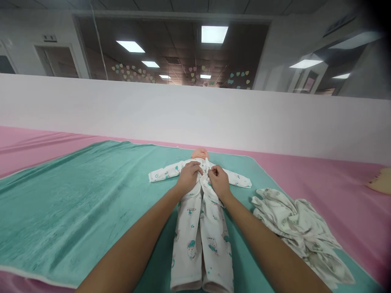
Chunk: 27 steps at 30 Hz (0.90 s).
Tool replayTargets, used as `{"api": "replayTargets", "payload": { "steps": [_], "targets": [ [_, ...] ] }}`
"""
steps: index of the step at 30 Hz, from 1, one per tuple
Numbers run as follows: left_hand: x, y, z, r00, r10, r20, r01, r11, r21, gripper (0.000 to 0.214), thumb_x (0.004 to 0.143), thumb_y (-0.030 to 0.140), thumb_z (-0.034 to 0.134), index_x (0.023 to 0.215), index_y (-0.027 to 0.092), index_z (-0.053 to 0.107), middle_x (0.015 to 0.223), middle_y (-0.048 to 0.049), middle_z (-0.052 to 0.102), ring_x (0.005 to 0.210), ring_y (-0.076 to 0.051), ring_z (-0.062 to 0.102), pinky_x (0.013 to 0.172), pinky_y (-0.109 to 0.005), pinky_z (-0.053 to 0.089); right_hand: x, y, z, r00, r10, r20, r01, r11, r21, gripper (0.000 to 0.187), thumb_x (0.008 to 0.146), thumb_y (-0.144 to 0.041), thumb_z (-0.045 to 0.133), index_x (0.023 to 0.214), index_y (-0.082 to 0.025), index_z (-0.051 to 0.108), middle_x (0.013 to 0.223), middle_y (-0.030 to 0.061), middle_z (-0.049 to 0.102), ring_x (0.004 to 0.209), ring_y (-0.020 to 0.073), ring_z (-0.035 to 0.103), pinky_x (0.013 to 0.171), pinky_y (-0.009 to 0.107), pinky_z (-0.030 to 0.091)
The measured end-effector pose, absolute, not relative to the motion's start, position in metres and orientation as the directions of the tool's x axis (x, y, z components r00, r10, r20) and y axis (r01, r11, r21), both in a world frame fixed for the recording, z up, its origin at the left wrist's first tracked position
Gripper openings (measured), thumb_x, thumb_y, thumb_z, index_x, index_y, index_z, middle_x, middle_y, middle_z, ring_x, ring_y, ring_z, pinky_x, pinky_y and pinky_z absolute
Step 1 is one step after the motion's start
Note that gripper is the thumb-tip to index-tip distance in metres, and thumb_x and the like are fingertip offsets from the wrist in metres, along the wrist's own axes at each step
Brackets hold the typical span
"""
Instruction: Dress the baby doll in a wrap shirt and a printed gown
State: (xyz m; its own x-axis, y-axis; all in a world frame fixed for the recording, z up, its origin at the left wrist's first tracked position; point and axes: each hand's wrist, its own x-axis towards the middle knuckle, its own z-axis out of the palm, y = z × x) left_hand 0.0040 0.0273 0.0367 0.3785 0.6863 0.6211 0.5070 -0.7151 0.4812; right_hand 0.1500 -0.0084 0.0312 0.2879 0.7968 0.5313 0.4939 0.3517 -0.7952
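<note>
A baby doll (200,153) lies on its back, dressed in a white printed baby jacket (165,172) with its sleeves spread to both sides. Matching white printed pants (189,244) stretch toward me. On the doll's chest, my left hand (189,177) has its fingers bent onto the jacket's front edge. Just across from it, my right hand (219,182) is closed in a pinch on the other side of the jacket front. The fingertips partly cover the cloth they grip, so the fastening is hard to make out.
Under the doll is a teal blanket (76,203), laid over a pink sheet (305,171). A crumpled white printed cloth (293,224) lies to the right. A beige foot-shaped object (380,182) shows at the right edge. A low white wall (183,114) stands behind.
</note>
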Motion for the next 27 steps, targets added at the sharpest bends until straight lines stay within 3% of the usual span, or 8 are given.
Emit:
{"api": "replayTargets", "payload": {
  "steps": [4, 9, 12, 19, 27],
  "targets": [
    [-0.008, 0.014, 0.034, 0.417, 0.684, 0.598, 0.451, -0.727, 0.517, 0.023, 0.083, 0.019, 0.044, 0.091, 0.026, 0.065, 0.125, -0.0013, 0.051, 0.118, -0.019, 0.042, 0.103, -0.039, 0.031, 0.145, -0.031, 0.033, 0.235, 0.765, 0.600, 0.588, 0.379, -0.714, 0.018, 0.081, -0.038, 0.043, 0.073, -0.021, 0.044, 0.060, -0.0041, 0.044, 0.056, 0.0130, 0.043, 0.056, 0.025, 0.034],
    [-0.017, 0.008, 0.030, 0.439, 0.684, 0.583, 0.410, -0.730, 0.547, 0.021, 0.082, 0.022, 0.050, 0.098, 0.025, 0.063, 0.129, -0.0026, 0.048, 0.122, -0.019, 0.039, 0.105, -0.038, 0.029, 0.134, -0.052, 0.040, -0.078, 0.808, 0.584, 0.852, 0.358, -0.382, 0.024, 0.077, -0.041, 0.051, 0.067, -0.021, 0.042, 0.066, -0.0014, 0.048, 0.060, 0.0132, 0.043, 0.055, 0.026, 0.026],
    [-0.017, 0.008, 0.031, 0.443, 0.699, 0.561, 0.406, -0.715, 0.569, 0.018, 0.082, 0.022, 0.050, 0.094, 0.025, 0.064, 0.129, -0.0023, 0.048, 0.122, -0.019, 0.039, 0.105, -0.038, 0.028, 0.128, -0.054, 0.041, -0.125, 0.825, 0.552, 0.908, 0.320, -0.272, 0.021, 0.077, -0.037, 0.052, 0.066, -0.021, 0.043, 0.070, 0.0005, 0.050, 0.062, 0.0133, 0.043, 0.054, 0.026, 0.023],
    [-0.016, 0.005, 0.033, 0.432, 0.713, 0.552, 0.431, -0.701, 0.568, 0.017, 0.083, 0.024, 0.050, 0.092, 0.024, 0.064, 0.128, -0.0020, 0.049, 0.122, -0.019, 0.038, 0.106, -0.039, 0.027, 0.127, -0.050, 0.034, -0.085, 0.806, 0.586, 0.946, 0.250, -0.207, 0.014, 0.079, -0.025, 0.046, 0.067, -0.020, 0.047, 0.071, 0.0017, 0.052, 0.060, 0.0126, 0.042, 0.054, 0.027, 0.021],
    [-0.016, 0.004, 0.034, 0.421, 0.721, 0.550, 0.458, -0.692, 0.558, 0.017, 0.082, 0.025, 0.051, 0.092, 0.025, 0.064, 0.128, -0.0017, 0.050, 0.122, -0.020, 0.039, 0.105, -0.039, 0.029, 0.143, -0.046, 0.038, -0.172, 0.814, 0.554, 0.826, 0.425, -0.369, 0.015, 0.075, -0.018, 0.044, 0.059, -0.019, 0.043, 0.065, -0.0023, 0.049, 0.059, 0.0109, 0.042, 0.057, 0.025, 0.026]
  ]
}}
